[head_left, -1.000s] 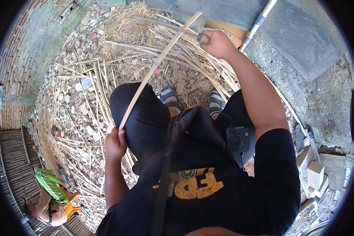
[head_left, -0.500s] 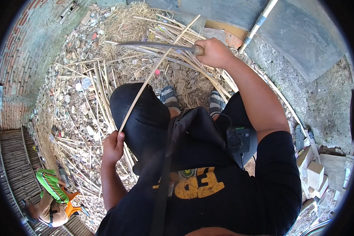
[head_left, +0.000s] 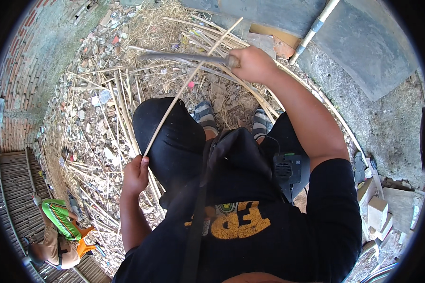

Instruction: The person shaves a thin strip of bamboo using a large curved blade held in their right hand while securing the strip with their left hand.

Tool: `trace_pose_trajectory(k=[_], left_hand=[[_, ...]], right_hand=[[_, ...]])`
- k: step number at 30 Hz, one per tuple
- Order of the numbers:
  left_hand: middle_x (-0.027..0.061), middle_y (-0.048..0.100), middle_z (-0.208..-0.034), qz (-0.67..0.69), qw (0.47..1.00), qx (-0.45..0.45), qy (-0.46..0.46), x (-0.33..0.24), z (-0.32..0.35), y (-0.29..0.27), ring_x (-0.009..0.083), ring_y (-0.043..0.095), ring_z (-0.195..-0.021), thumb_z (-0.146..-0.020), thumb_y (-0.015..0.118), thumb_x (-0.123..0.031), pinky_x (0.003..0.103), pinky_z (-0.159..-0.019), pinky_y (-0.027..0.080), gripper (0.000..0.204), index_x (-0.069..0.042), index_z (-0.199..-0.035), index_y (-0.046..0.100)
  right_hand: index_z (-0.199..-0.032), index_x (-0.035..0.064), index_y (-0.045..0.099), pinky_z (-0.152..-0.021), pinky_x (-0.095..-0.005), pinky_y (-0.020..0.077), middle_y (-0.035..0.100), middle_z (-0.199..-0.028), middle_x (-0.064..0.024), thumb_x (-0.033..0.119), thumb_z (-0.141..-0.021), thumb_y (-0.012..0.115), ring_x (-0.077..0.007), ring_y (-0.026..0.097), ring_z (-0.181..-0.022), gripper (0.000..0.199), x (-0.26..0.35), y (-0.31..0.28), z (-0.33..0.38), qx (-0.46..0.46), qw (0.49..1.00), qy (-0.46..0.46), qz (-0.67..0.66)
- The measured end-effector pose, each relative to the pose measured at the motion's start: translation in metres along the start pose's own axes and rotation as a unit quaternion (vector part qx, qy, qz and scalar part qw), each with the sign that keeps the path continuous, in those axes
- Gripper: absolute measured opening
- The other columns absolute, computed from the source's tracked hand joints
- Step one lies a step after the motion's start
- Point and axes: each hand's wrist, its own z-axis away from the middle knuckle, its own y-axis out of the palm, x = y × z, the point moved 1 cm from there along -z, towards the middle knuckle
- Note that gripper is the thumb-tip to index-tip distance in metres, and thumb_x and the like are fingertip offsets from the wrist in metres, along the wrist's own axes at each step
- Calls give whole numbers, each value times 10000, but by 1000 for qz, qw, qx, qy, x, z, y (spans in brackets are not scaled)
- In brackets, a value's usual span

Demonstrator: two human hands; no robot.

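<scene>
My left hand (head_left: 136, 174) grips the lower end of a long thin bamboo strip (head_left: 189, 85) that slants up and away to the right over my black-clad knee. My right hand (head_left: 252, 63) is raised at arm's length and closed on the handle of a long-bladed knife (head_left: 179, 57). The blade points left and crosses the strip near its upper part; it is blurred. My sandalled feet (head_left: 205, 113) rest on the littered ground below.
Many cut bamboo strips and dry straw (head_left: 104, 118) cover the ground ahead and left. A brick wall (head_left: 28, 70) curves at left, a concrete slab and a pipe (head_left: 316, 26) stand at upper right. Another person in a green striped shirt (head_left: 59, 221) crouches lower left. Wood blocks (head_left: 378, 212) lie at right.
My right hand has swung the knife so its blade now lies level, pointing left across the strip. The left hand has kept its hold, shifting slightly lower.
</scene>
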Motion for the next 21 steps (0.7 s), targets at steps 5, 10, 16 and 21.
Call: trace_pose_trajectory(k=[5,10,16,21], left_hand=[[221,499,-597,18,1000,-1,-5,-6,-8,6,393,476,-548,-1057,507,-374,468,-561,394,497,12,-745,491],[221,504,-606,1,1000,4,6,-3,-2,-4,386,476,-549,-1056,511,-349,458,-559,388,477,12,-746,490],[224,516,-593,-6,1000,-17,13,-7,-11,2,407,499,-542,-1054,511,-371,468,-541,385,493,13,-746,497],[231,523,-607,-29,1000,6,5,-7,-2,-10,432,518,-571,-1050,514,-382,483,-552,391,489,8,-755,502]], right_hand=[[-1064,76,690,-783,-463,560,719,-872,-196,231,-795,694,-374,700,-848,311,-39,8,-9,-49,996,51,-57],[-1072,68,695,-769,-456,569,715,-864,-195,210,-797,677,-372,699,-808,310,-25,12,-2,-68,997,8,-37],[-1202,86,683,-823,-452,570,731,-989,-194,220,-813,650,-359,706,-894,413,-57,9,-12,-80,992,59,-72],[-1226,118,681,-853,-457,569,733,-1001,-170,245,-816,662,-350,706,-919,430,-46,2,-6,-31,997,58,-28]])
